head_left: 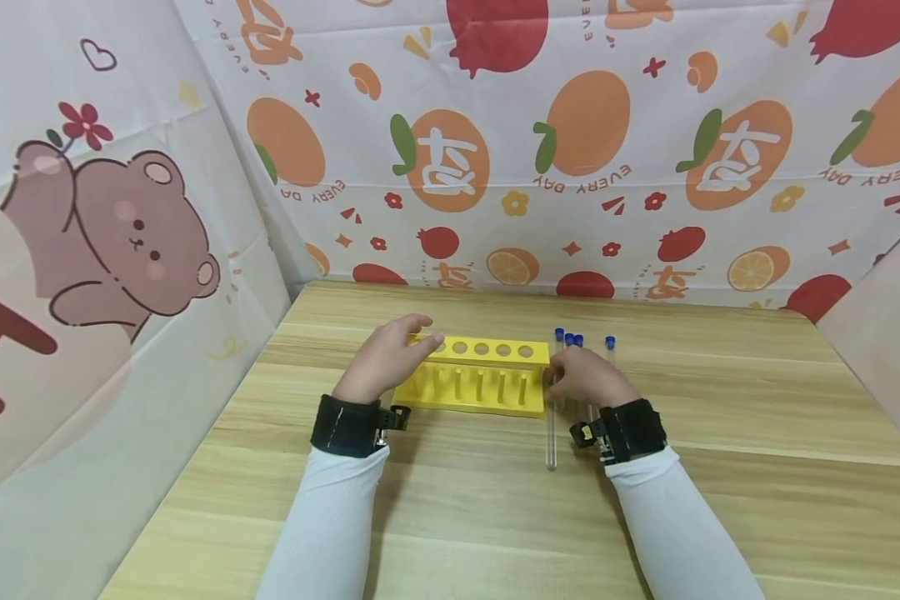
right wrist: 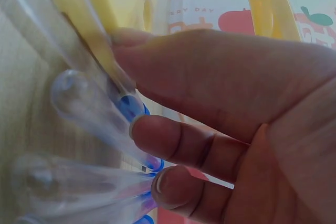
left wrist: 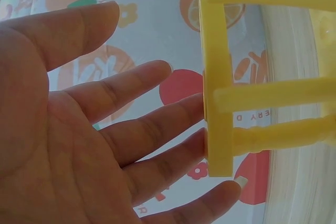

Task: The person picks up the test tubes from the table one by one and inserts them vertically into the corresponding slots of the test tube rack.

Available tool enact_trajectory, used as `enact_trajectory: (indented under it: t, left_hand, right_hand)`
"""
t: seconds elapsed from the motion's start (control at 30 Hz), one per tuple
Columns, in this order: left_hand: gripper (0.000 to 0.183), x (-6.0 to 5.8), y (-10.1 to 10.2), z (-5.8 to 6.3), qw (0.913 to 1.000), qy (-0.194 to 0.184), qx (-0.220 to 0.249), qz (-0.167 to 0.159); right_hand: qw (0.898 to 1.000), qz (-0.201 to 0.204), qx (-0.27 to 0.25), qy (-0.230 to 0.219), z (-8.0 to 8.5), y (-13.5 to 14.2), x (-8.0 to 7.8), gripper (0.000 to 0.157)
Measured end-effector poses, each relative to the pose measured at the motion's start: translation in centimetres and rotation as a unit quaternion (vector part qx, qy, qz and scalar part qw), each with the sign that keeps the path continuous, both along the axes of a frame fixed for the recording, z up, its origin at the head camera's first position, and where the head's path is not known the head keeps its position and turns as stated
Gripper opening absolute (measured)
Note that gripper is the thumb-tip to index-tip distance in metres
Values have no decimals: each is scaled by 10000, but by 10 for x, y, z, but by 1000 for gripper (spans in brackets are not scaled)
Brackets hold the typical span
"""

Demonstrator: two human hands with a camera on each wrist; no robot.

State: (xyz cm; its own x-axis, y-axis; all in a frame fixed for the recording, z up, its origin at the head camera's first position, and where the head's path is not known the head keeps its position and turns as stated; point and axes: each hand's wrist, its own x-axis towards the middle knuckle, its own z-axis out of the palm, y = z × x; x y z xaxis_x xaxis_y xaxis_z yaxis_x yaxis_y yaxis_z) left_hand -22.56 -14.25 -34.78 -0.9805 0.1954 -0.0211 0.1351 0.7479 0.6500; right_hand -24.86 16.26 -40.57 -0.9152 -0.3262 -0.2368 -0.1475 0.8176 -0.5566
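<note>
A yellow test tube rack (head_left: 468,402) stands on the table, with a row of round holes above and upright pegs below. My left hand (head_left: 387,360) is at its left end, fingers spread and straight; in the left wrist view, fingertips of the left hand (left wrist: 79,129) are right at the edge of the rack's top bar (left wrist: 216,129). My right hand (head_left: 591,377), at the rack's right end, pinches a clear test tube (head_left: 551,442) between thumb and forefinger. The tube's rounded end points toward me. A blue cap (right wrist: 131,107) shows beyond the fingers in the right wrist view.
Several more clear tubes with blue caps (head_left: 610,342) lie just right of the rack, partly hidden under the right hand. Behind the wooden table (head_left: 465,517) hangs a fruit-print cloth (head_left: 517,217); another cloth with a bear (head_left: 150,242) hangs at the left.
</note>
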Motion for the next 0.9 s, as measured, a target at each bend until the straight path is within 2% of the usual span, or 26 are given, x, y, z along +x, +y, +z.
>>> enact_trajectory:
  t: [0.6,0.9]
  left_hand:
    - [53,-2,0,-2,9999,-135,6,-25]
    - [53,-5,1,-3,9998,-182,12,-32]
  right_hand:
    - [9999,9,98,-55,1,-3,-1,29]
    - [9994,-99,105,-312,-1,-1,-1,31]
